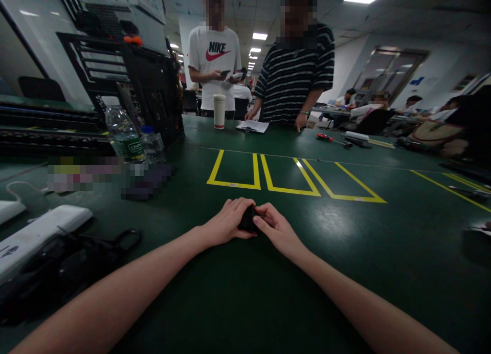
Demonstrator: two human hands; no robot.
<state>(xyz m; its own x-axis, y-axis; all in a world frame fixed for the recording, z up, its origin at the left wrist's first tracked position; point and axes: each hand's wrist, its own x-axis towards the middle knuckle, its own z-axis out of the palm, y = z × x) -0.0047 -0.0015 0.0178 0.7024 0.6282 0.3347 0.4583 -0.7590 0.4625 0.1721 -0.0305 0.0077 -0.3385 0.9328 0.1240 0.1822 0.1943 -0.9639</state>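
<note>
A small black block-like object (247, 220) sits between my two hands, low over the green tabletop (238, 292). Its exact kind cannot be made out, as fingers cover much of it. My left hand (231, 220) wraps round its left side, thumb below and fingers over the top. From the right, my right hand (276, 226) pinches at the object's right edge with thumb and bent fingers. Just beyond my hands, yellow tape outlines (233, 184) mark the tabletop.
At left are a black metal frame (153, 88), a clear water bottle (125, 134), a smaller blue-capped bottle (152, 144), a white power strip (42, 236) and black cables (80, 262). A white cup (219, 111), papers (253, 126) and a red screwdriver (325, 137) lie farther back. Two people stand opposite.
</note>
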